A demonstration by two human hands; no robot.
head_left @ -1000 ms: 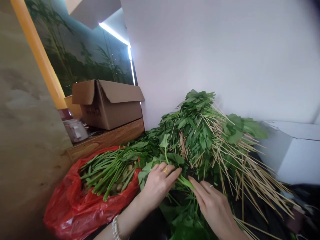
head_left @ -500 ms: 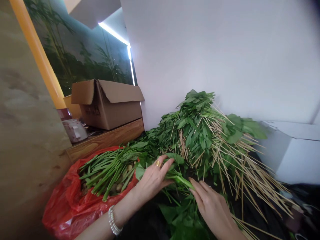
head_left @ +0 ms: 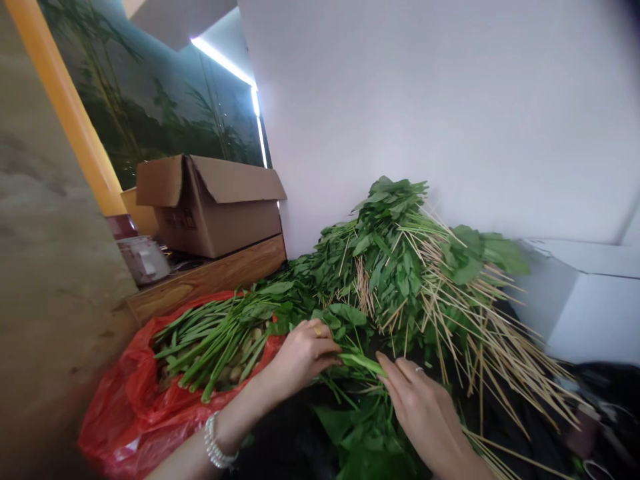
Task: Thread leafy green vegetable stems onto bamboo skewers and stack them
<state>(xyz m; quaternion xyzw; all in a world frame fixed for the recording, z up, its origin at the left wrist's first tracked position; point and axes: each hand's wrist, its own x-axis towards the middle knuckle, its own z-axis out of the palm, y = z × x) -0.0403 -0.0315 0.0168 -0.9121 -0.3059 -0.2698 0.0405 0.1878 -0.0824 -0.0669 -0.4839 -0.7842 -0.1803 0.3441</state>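
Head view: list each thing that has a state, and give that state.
Left hand: pinching green stem
Right hand: pinching stem's other end
Green stem: held between both hands
Red bag: open
Cardboard box: open, flaps outward
Thin sticks: fanned out
White box: unclear
Light strip: lit

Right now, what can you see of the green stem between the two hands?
The stem is bright green, with a fresh, plant-like look. It slopes slightly down from the left hand to the right hand. Each hand's fingers pinch one end and cover it, so its full length is hidden. The middle shows nearly straight, in front of the heaped greens, with more leaves below it.
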